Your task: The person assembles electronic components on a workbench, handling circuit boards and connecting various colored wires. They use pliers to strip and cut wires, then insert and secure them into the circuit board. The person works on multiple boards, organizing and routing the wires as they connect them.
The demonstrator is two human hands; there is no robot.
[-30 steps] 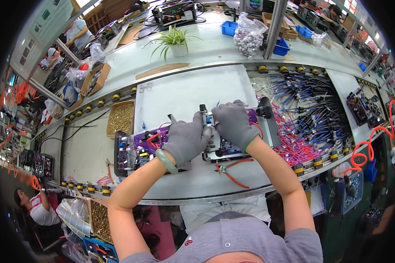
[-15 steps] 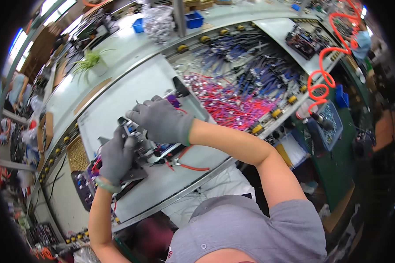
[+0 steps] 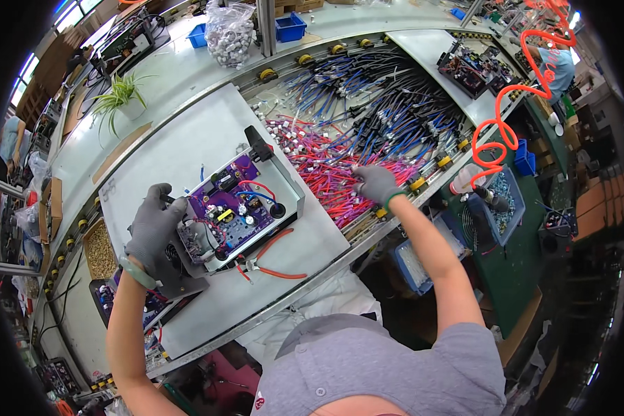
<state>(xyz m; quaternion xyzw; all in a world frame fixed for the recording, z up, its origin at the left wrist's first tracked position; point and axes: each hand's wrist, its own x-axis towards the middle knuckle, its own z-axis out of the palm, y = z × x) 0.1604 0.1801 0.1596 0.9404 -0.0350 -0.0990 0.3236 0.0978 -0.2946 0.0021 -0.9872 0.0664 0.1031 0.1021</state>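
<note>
A grey metal chassis [image 3: 290, 191] holding a purple circuit board [image 3: 230, 208] sits on the white work surface in front of me. My left hand [image 3: 154, 225], in a grey glove, grips the chassis at its left end. My right hand [image 3: 376, 183], also gloved, reaches right into a heap of red wires [image 3: 326, 166] and closes on some of them. Red-handled pliers [image 3: 267, 263] lie just below the chassis.
Blue and black wire bundles [image 3: 395, 104] fill the bin behind the red ones. An orange coiled hose [image 3: 509, 132] hangs at right. A second board [image 3: 128, 298] lies at lower left, a tray of small brass parts [image 3: 100, 253] beside it. A potted plant [image 3: 121, 100] stands farther back.
My right hand has left the chassis and swung right to the red wires. My left hand stays on the chassis. My head has turned, shifting the whole view.
</note>
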